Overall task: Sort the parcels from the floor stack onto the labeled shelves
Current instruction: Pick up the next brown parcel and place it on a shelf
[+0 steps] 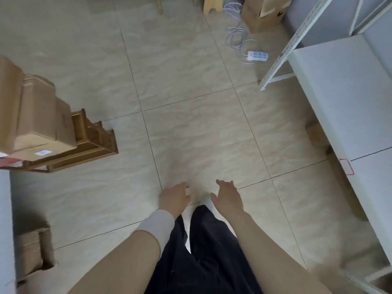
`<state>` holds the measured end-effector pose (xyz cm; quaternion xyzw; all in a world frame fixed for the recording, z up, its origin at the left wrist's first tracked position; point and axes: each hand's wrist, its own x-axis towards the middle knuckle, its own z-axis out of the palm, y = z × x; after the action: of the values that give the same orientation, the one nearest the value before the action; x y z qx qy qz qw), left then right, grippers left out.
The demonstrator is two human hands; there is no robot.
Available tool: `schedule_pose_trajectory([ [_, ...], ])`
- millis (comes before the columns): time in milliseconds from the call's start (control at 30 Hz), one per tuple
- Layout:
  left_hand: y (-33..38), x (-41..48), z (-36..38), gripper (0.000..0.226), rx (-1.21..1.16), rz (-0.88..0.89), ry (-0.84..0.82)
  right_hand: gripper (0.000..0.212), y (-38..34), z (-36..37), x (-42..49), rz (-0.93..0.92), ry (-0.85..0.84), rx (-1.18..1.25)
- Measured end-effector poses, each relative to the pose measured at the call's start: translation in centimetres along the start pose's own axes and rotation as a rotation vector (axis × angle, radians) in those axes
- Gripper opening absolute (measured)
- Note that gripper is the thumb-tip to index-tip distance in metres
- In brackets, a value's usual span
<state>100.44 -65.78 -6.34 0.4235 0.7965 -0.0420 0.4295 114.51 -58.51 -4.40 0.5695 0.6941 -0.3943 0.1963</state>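
Beige tiled floor (191, 128). Far left: parcels (36, 122) stacked on a wooden rack (95, 141), white label unreadable. Left hand (175, 198) and right hand (228, 198) hang over floor, fingers spread, holding nothing. Right: white shelves (339, 98), red-outlined tag (346, 166) blank.

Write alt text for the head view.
Both hands, left and right, hang open and empty over a tiled floor. Cardboard parcels are stacked at left; a white shelf stands at right.
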Motion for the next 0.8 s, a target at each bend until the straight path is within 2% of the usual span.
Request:
schedule_pose_trajectory([
  [233, -11.0, -4.3, -2.4, 0.039, -0.106, -0.087, 0.125, 0.053, -9.7, 6.0, -1.7, -0.159, -0.035, -0.186],
  [500, -24.9, -9.3, -5.6, 0.040, -0.303, -0.265, 0.306, 0.053, -23.1, 14.5, -4.6, -0.384, -0.128, -0.335],
  [800, -33.6, -11.0, -10.4, 0.041, -0.504, -0.410, 0.437, 0.053, -35.4, 17.6, -3.4, -0.578, -0.182, -0.410],
])
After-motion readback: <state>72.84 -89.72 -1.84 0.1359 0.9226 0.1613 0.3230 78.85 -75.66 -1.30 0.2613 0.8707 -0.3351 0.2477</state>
